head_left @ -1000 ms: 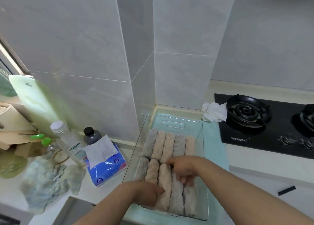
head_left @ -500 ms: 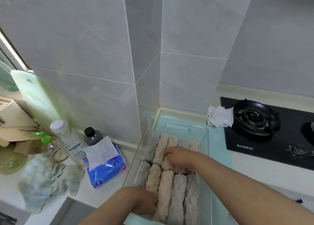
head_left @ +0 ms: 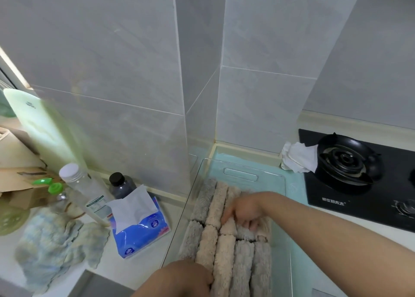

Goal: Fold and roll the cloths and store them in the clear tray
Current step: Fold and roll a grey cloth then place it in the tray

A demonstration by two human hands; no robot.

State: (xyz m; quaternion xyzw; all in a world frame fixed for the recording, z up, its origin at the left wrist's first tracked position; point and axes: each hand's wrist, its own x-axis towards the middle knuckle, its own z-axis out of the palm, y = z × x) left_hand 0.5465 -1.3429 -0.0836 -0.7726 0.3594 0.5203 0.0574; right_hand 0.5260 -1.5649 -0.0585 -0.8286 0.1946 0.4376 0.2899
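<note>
Change log: a second ago the right hand (head_left: 244, 211) lies on the near row of rolled cloths (head_left: 224, 263). Now it is over the far row, fingers pointing down onto the seam between the two rows and pressing the middle rolls, not wrapped round any of them. The left hand (head_left: 186, 276) keeps to the near end of the near row. Only its back shows, so I cannot tell whether its fingers grip a roll.

Judgement: rolling looks finished for these pieces, and the work is now tamping and squaring the rows inside the clear tray (head_left: 269, 172).

Location: all rolls lie in the tray, which sits on the table (head_left: 125, 272) in the wall corner.

Counts:
- Clear tray: 1.
- Near row: 5 rolls.
- Far row: 4 visible, with a fifth mostly under the right hand, as the earlier view shows.
- Loose cloth (head_left: 51, 240): 1, crumpled on the table well left of the tray, so not yet folded.
- Tissue pack (head_left: 139, 229): 1, between the loose cloth and the tray.
</note>
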